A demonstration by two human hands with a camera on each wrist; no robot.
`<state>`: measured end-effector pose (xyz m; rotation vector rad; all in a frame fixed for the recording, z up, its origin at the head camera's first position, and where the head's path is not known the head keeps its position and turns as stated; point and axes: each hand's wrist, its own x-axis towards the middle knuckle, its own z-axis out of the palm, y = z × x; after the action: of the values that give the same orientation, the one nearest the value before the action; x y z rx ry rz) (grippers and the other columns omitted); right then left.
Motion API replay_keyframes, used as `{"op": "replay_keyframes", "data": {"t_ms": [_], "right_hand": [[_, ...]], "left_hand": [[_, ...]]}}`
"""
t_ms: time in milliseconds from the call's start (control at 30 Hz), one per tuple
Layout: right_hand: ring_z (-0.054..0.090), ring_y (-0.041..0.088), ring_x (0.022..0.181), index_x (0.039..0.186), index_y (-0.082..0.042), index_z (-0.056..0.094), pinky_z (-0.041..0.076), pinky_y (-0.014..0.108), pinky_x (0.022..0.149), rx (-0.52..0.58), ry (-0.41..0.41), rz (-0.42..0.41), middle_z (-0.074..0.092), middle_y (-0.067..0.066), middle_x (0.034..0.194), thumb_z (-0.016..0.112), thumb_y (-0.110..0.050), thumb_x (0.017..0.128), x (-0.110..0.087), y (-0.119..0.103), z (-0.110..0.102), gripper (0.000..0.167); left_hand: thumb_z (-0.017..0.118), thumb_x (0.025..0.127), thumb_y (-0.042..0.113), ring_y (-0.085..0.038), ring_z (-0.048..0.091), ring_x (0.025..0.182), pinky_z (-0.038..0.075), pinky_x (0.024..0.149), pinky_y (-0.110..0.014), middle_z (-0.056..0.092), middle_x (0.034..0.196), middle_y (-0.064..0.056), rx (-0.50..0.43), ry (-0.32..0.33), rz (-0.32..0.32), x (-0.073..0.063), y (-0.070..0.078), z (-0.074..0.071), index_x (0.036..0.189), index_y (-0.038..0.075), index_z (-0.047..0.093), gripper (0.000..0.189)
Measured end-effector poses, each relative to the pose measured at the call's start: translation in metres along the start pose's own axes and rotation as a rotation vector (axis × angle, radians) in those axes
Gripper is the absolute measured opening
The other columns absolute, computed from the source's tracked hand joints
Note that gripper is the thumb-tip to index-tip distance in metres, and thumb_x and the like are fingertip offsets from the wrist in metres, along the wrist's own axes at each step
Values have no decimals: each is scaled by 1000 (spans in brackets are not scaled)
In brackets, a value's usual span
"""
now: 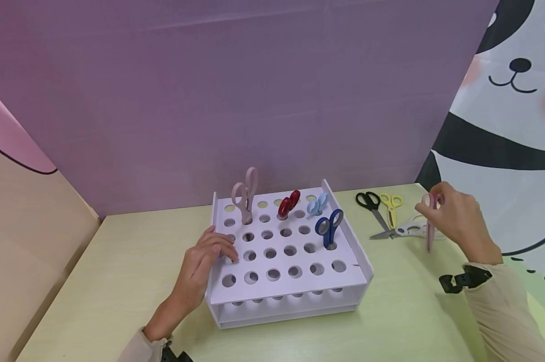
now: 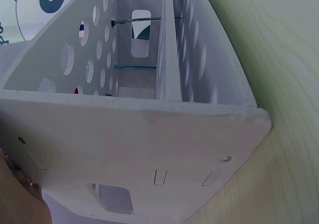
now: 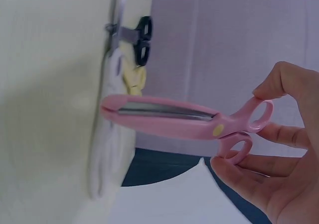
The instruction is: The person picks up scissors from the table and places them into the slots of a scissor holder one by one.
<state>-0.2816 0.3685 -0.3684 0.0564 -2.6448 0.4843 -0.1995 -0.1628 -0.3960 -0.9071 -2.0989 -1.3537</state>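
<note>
My right hand (image 1: pixel 455 213) pinches the finger loops of pink scissors (image 3: pixel 169 117), whose blades point down toward the table at the right. White-handled scissors (image 1: pixel 405 231) lie just behind and below them. Beside those are black-handled scissors (image 1: pixel 368 200) and yellow scissors (image 1: pixel 391 203). At the middle stands a white rack (image 1: pixel 281 291) with rows of round holes. My left hand (image 1: pixel 204 259) holds its left side wall, fingers bent over the top edge. Mauve scissors (image 1: pixel 245 201), red scissors (image 1: pixel 285 206), light blue scissors (image 1: pixel 318 206) and dark blue scissors (image 1: pixel 328 231) stand in its holes, handles up.
Around the rack spreads a pale wooden table (image 1: pixel 141 261). A purple backdrop (image 1: pixel 254 100) rises behind it, and a panda-printed panel (image 1: pixel 494 136) stands at the right. Raised side walls flank the rack's top board.
</note>
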Motion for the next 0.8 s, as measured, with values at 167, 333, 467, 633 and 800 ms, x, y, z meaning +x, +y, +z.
{"op": "replay_keyframes", "data": {"t_ms": [167, 333, 467, 633, 800], "right_hand": [[53, 32, 71, 109, 4, 54, 42, 33, 53, 21, 37, -22, 57, 18, 84, 66, -32, 90, 0, -13, -8, 42], [52, 30, 70, 109, 3, 55, 38, 30, 50, 43, 84, -50, 57, 15, 81, 65, -29, 89, -1, -27, -16, 39], [51, 29, 68, 109, 2, 55, 37, 30, 50, 49, 128, -84, 57, 14, 78, 62, -25, 89, -2, -39, -22, 35], [59, 38, 76, 111, 2, 55, 46, 45, 61, 71, 153, -107, 60, 18, 83, 58, -23, 90, -5, -55, -30, 33], [65, 43, 87, 111, 1, 57, 45, 51, 72, 110, 205, -139, 60, 17, 87, 55, -22, 92, -7, -69, -35, 30]], "left_hand": [[36, 99, -2, -25, 62, 105, 20, 122, -42, 71, 91, -2, 1, 1, -3, 0, 0, 0, 80, 7, 71, 41], [36, 99, -4, -26, 63, 104, 22, 121, -43, 71, 91, -1, -5, 18, 14, 0, 0, 1, 80, 8, 71, 42], [36, 97, -7, -28, 63, 101, 23, 120, -40, 71, 89, -3, 0, 40, 46, 0, 0, 2, 80, 10, 72, 42], [36, 97, -7, -28, 63, 102, 23, 121, -40, 71, 89, -4, 8, 35, 43, 0, 0, 2, 80, 10, 72, 42], [35, 99, -3, -28, 63, 104, 21, 122, -41, 71, 91, -2, 8, 6, -1, 0, 0, 0, 80, 7, 71, 41]]}}
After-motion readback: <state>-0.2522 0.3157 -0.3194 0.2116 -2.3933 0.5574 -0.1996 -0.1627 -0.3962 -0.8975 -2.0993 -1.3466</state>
